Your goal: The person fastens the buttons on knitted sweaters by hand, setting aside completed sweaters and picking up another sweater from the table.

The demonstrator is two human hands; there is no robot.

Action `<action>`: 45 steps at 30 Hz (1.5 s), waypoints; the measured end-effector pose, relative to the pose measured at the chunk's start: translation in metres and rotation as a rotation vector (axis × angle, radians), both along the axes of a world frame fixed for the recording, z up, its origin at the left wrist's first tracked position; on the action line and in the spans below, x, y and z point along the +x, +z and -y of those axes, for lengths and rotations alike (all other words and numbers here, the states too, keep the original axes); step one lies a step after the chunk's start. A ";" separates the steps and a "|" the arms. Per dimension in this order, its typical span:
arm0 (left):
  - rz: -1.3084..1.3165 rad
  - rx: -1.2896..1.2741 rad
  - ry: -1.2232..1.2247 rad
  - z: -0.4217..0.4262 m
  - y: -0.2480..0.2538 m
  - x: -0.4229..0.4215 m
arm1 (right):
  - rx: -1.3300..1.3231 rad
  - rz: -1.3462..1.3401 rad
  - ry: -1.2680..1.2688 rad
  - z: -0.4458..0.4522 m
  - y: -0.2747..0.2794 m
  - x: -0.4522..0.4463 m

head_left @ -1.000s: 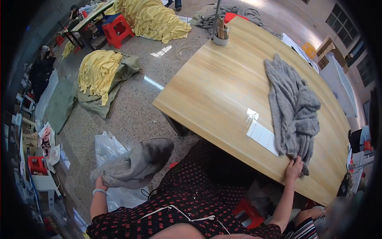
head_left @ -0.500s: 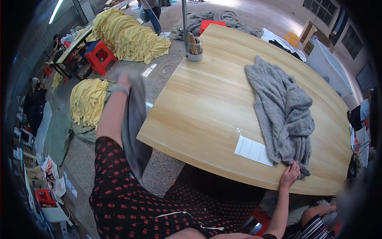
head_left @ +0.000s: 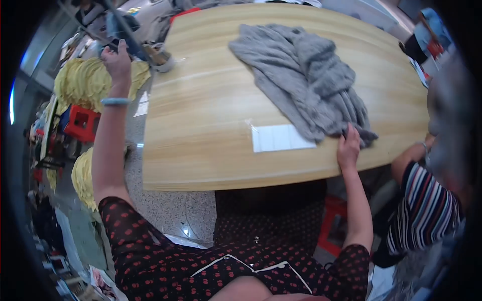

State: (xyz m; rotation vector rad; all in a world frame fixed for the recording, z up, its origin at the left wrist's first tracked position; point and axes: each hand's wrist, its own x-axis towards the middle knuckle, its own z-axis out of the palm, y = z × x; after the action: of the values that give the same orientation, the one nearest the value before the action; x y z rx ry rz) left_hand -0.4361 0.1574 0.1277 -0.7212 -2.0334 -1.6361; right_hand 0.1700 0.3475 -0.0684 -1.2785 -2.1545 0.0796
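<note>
A grey fluffy garment (head_left: 306, 75) lies crumpled across the wooden table, its narrow lower end close to the near edge. My right hand (head_left: 349, 148) is at that end, fingers closed on the fabric's corner. Raised beyond the table's left edge, my left hand (head_left: 118, 62) has its fingers apart and nothing in it. Just left of the garment, a white paper strip (head_left: 283, 138) with ruled sections lies flat on the tabletop.
A cup of tools (head_left: 161, 59) stands at the table's far left corner, beside a metal pole. Yellow cloth piles (head_left: 83, 80) and a red stool (head_left: 83, 123) are on the floor to the left. A person in a striped garment (head_left: 427, 205) sits close on the right.
The grey cloth that hung from my left hand is no longer in it, and that hand is now raised and open. My right hand stays at the garment's end. The view has turned right.
</note>
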 end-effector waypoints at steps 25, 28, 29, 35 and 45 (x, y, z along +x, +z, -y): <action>-0.517 -0.749 -0.812 -0.165 -0.171 0.450 | -0.259 -0.267 -0.038 -0.076 0.002 0.097; -0.407 -0.817 -0.876 -0.181 -0.178 0.435 | -0.449 -0.262 -0.006 -0.059 0.019 0.103; -0.302 -0.741 -0.837 -0.183 -0.174 0.433 | -0.499 -0.151 -0.030 -0.050 0.035 0.105; -0.315 -0.388 -0.779 -0.155 -0.141 0.415 | -0.876 -0.565 0.238 0.013 0.060 0.085; -0.674 -0.930 -1.340 -0.097 -0.165 0.459 | -0.392 -0.322 0.180 0.097 0.037 0.082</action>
State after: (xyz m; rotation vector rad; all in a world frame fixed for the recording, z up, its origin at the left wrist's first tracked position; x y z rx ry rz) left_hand 0.0225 0.2543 -0.0374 -2.8759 -1.6444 -0.4218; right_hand 0.2523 0.2504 -0.0318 -1.1751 -2.0220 0.7620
